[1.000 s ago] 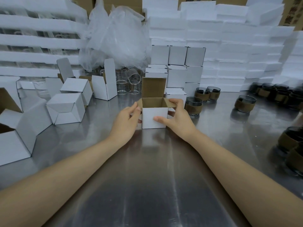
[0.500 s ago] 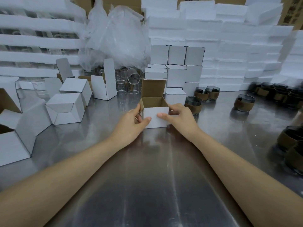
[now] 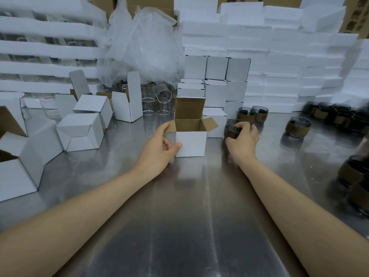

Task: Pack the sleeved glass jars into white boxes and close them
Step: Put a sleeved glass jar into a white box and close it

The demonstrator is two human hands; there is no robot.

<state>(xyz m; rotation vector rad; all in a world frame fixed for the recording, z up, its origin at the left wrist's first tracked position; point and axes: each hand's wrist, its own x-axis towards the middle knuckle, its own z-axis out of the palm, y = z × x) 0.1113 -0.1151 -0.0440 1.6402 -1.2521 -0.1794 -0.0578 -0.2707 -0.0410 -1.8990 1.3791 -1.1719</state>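
we fetch | our right grip (image 3: 242, 140) curls round the brown-sleeved smoked glass jar (image 3: 229, 131) | left grip (image 3: 159, 148) holds the open white cardboard box (image 3: 190, 143) | next: lower it in upright

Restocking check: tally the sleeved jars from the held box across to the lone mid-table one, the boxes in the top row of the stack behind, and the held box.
Sleeved jars: 4, one gripped by the right hand, two behind it, one alone further right.
Top-row boxes: 3.
Open box in the left hand: 1.
Total: 8.
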